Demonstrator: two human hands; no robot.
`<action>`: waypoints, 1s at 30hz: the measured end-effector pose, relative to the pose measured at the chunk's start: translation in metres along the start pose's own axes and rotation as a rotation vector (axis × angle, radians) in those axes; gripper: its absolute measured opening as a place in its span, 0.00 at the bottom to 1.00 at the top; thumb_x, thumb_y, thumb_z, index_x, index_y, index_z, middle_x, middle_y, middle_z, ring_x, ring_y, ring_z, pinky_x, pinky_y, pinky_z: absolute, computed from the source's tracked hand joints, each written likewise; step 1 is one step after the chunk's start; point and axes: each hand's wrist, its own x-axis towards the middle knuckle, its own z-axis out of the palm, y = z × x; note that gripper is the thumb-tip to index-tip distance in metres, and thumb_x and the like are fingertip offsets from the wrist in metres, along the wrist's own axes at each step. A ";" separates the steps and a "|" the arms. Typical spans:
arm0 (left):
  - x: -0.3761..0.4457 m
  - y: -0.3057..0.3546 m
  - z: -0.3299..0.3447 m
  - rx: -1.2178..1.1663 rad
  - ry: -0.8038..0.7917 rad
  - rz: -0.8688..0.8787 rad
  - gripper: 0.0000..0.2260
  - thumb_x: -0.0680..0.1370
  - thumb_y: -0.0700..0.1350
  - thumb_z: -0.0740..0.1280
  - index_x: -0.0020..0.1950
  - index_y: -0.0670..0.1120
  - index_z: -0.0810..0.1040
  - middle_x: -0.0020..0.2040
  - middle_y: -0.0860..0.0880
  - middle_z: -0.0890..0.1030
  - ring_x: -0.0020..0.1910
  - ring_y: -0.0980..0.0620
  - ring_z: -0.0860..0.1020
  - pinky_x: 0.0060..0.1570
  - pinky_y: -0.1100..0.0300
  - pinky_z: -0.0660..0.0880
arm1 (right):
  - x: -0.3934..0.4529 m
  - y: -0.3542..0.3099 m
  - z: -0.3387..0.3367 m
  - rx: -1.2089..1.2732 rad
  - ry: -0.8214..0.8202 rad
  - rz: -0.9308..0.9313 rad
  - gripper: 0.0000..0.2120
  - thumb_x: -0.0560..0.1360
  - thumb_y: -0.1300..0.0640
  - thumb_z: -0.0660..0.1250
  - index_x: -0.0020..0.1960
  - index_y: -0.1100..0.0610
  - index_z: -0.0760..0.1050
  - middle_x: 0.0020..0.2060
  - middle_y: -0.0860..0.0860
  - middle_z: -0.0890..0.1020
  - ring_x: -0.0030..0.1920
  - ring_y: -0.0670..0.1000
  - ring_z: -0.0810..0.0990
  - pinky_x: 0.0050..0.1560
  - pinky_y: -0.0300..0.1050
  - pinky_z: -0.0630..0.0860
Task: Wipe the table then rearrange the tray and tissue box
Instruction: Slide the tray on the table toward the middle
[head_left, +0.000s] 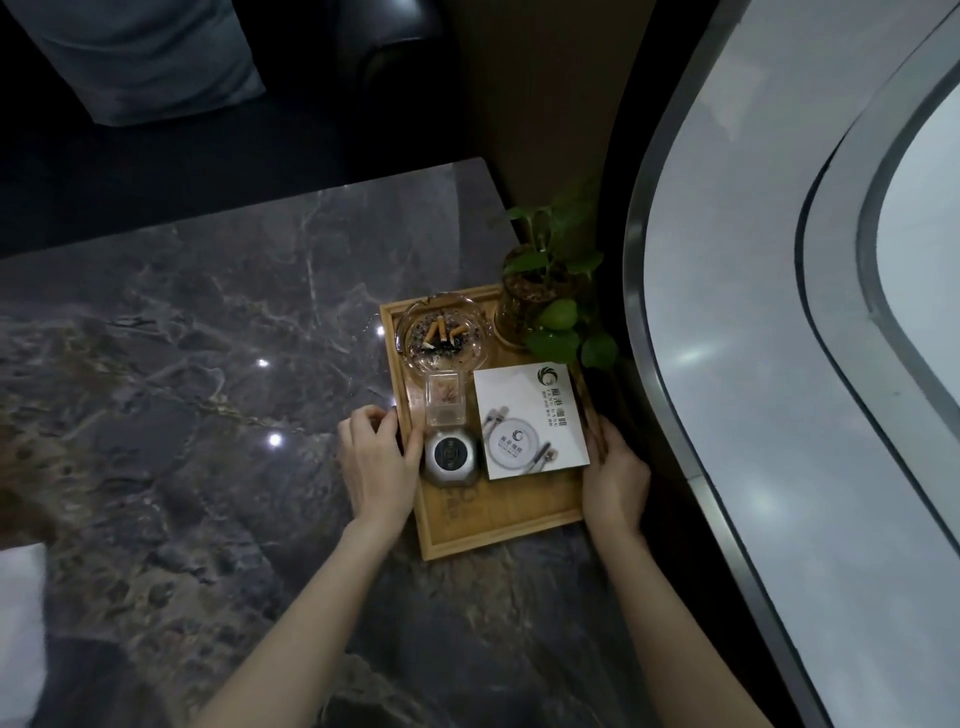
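Note:
A wooden tray (498, 525) lies on the right side of the dark marble table (182, 364), close to the table's right edge. On the tray rest a white square tissue box (530, 421), a glass ashtray (444, 332) with cigarette butts, a small clear plastic box (444, 402), a round metal call bell (449, 457) and a potted green plant (545, 291). My left hand (376, 462) grips the tray's left rim. Over the tray's right rim, my right hand (615, 475) is closed. The tray sits flat on the table.
A dark leather seat with a grey cushion (145, 57) stands beyond the table's far edge. A curved window frame (675, 364) runs along the right, close to the tray. Something white (21, 623) lies at the table's near left corner.

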 end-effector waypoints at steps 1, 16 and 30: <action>0.001 0.001 0.000 -0.018 -0.002 0.000 0.10 0.75 0.46 0.66 0.47 0.40 0.79 0.50 0.41 0.75 0.52 0.44 0.70 0.48 0.54 0.69 | 0.001 0.000 0.001 -0.007 0.010 -0.006 0.17 0.79 0.56 0.57 0.66 0.58 0.70 0.53 0.63 0.81 0.52 0.63 0.79 0.50 0.49 0.74; 0.001 0.008 -0.009 -0.203 -0.033 0.024 0.07 0.76 0.39 0.63 0.41 0.36 0.75 0.47 0.44 0.67 0.35 0.52 0.69 0.36 0.60 0.67 | -0.001 0.001 0.004 -0.102 0.131 -0.224 0.12 0.77 0.63 0.61 0.58 0.65 0.76 0.38 0.65 0.83 0.36 0.64 0.82 0.35 0.45 0.74; -0.005 -0.035 -0.055 -0.315 0.107 0.049 0.06 0.76 0.37 0.63 0.40 0.36 0.74 0.46 0.47 0.66 0.36 0.62 0.67 0.36 0.73 0.67 | -0.039 -0.044 0.014 -0.084 0.148 -0.346 0.13 0.76 0.63 0.62 0.59 0.65 0.75 0.39 0.63 0.84 0.36 0.59 0.82 0.39 0.42 0.73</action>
